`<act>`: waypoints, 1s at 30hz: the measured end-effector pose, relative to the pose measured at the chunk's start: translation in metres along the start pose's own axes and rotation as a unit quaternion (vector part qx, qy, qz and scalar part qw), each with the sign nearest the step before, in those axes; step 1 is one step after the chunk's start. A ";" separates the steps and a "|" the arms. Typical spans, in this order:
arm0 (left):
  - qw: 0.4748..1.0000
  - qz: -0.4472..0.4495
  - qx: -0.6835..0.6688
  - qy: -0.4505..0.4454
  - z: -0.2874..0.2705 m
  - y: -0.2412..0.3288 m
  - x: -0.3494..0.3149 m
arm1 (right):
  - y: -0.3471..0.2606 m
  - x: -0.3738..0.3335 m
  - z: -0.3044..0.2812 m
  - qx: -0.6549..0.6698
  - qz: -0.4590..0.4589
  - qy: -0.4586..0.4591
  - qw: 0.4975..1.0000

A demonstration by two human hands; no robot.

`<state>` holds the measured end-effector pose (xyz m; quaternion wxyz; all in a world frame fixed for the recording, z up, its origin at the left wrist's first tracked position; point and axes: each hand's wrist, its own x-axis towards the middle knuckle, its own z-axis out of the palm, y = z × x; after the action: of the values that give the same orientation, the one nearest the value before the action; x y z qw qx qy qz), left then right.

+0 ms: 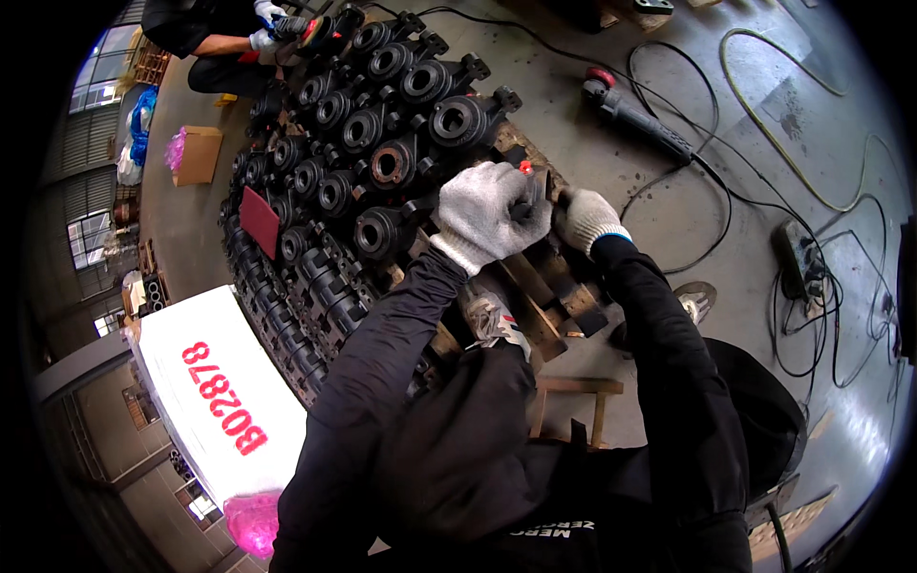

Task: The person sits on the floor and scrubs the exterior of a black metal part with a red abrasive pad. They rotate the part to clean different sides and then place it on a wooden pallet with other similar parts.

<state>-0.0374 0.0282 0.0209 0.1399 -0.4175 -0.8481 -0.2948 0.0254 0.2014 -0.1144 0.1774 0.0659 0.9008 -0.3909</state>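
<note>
**Both hands on a small tool at the stack's edge**

I watched from the head view. My left hand (489, 215), gloved in grey knit, had its grip closed around a small dark tool (528, 191) with a red tip, held just over the near edge of the stacked castings (382, 162). My right hand (586, 218), gloved too, was pressed against the tool's other side; whether its fingers were closed on it I could not tell. The castings, dark with round bores, lay in rows on a wooden pallet (540, 315). One bore looked rusty brown, the others black, so I judged most of the stack not yet worked at this end. An angle grinder (635, 116) lay on the floor (764, 191), well apart, its cable trailing. A co-worker's gloved hands (267, 27) were busy at the far end of the rows.
</note>
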 end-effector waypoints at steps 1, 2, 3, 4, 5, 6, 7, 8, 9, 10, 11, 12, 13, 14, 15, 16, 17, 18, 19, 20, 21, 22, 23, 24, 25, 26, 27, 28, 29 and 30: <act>1.000 -0.002 -0.003 -0.001 -0.001 0.001 0.002 | 0.003 -0.006 -0.002 0.006 0.020 0.035 0.999; 1.000 -0.007 -0.003 -0.002 -0.004 0.001 0.002 | 0.004 -0.016 0.002 0.014 0.036 0.066 0.997; 1.000 -0.009 -0.008 0.000 -0.003 0.001 0.004 | 0.010 -0.027 0.004 0.017 0.055 0.101 0.993; 1.000 -0.001 -0.010 0.000 -0.003 0.001 0.005 | 0.017 -0.038 0.011 0.064 0.083 0.144 0.984; 1.000 -0.011 -0.001 -0.012 -0.002 -0.001 0.005 | 0.020 -0.050 0.013 0.151 0.121 0.152 0.969; 0.999 -0.022 0.004 -0.028 -0.001 -0.003 0.004 | 0.023 -0.062 0.020 0.188 0.124 0.176 0.958; 0.998 -0.033 0.010 -0.043 0.000 -0.004 0.001 | 0.026 -0.071 0.029 0.225 0.125 0.199 0.946; 0.999 -0.029 0.007 -0.040 0.000 -0.005 0.002 | 0.032 -0.076 0.041 0.216 0.160 0.185 0.945; 0.999 -0.029 0.005 -0.038 0.000 -0.005 0.003 | 0.032 -0.083 0.050 0.262 0.162 0.185 0.933; 0.999 -0.029 0.004 -0.036 0.000 -0.005 0.003 | 0.032 -0.086 0.061 0.274 0.172 0.188 0.927; 0.999 -0.028 0.003 -0.034 0.001 -0.005 0.004 | 0.028 -0.089 0.067 0.286 0.182 0.192 0.921; 0.999 -0.026 0.002 -0.031 0.001 -0.006 0.004 | 0.023 -0.091 0.072 0.335 0.185 0.192 0.904; 0.999 -0.024 0.001 -0.029 0.001 -0.007 0.002 | 0.021 -0.093 0.074 0.366 0.183 0.183 0.894; 0.999 -0.023 0.002 -0.027 -0.001 -0.009 0.000 | 0.009 -0.094 0.067 0.377 0.181 0.172 0.892; 1.000 -0.019 -0.008 -0.014 -0.001 -0.011 0.000 | 0.001 -0.096 0.060 0.387 0.180 0.163 0.890; 1.000 -0.015 -0.017 -0.001 -0.001 -0.014 0.000 | 0.000 -0.094 0.058 0.357 0.177 0.160 0.903; 1.000 -0.013 -0.024 0.011 -0.003 -0.016 0.000 | -0.001 -0.091 0.056 0.327 0.172 0.154 0.916; 0.999 -0.010 -0.030 0.005 -0.007 -0.018 0.000 | 0.000 -0.088 0.056 0.297 0.167 0.147 0.929; 0.999 -0.015 -0.029 0.006 -0.009 -0.019 -0.001 | 0.002 -0.084 0.058 0.286 0.146 0.156 0.934; 0.999 -0.018 -0.029 0.008 -0.010 -0.021 -0.001 | 0.006 -0.078 0.062 0.276 0.125 0.167 0.938; 0.999 -0.022 -0.028 0.009 -0.012 -0.023 -0.001 | 0.009 -0.070 0.065 0.265 0.103 0.178 0.942; 0.999 -0.026 -0.032 0.014 -0.013 -0.026 -0.002 | 0.011 -0.061 0.070 0.292 0.080 0.178 0.936; 0.999 -0.031 -0.034 0.019 -0.014 -0.029 -0.004 | 0.011 -0.053 0.071 0.268 0.059 0.178 0.945; 0.998 -0.037 -0.037 0.023 -0.015 -0.032 -0.007 | 0.010 -0.044 0.072 0.243 0.038 0.177 0.953; 0.998 -0.043 -0.032 0.029 -0.017 -0.034 -0.010 | 0.008 -0.039 0.074 0.219 0.017 0.176 0.960; 0.998 -0.048 -0.028 0.035 -0.017 -0.037 -0.013 | -0.002 -0.037 0.064 0.212 0.030 0.132 0.968; 0.997 -0.053 -0.024 0.041 -0.018 -0.040 -0.016 | -0.004 -0.032 0.066 0.225 0.031 0.129 0.965; 0.997 -0.063 -0.023 0.041 -0.021 -0.042 -0.019 | -0.006 -0.028 0.068 0.238 0.031 0.126 0.962; 0.996 -0.073 -0.021 0.042 -0.025 -0.045 -0.022 | -0.007 -0.023 0.069 0.251 0.032 0.124 0.959; 0.995 -0.083 -0.020 0.043 -0.027 -0.046 -0.025 | -0.010 -0.020 0.063 0.263 0.039 0.098 0.959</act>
<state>-0.0588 -0.0256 0.0127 0.1431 -0.3354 -0.8667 -0.3404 0.0583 0.1486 -0.1399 0.0793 0.1833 0.7761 -0.5981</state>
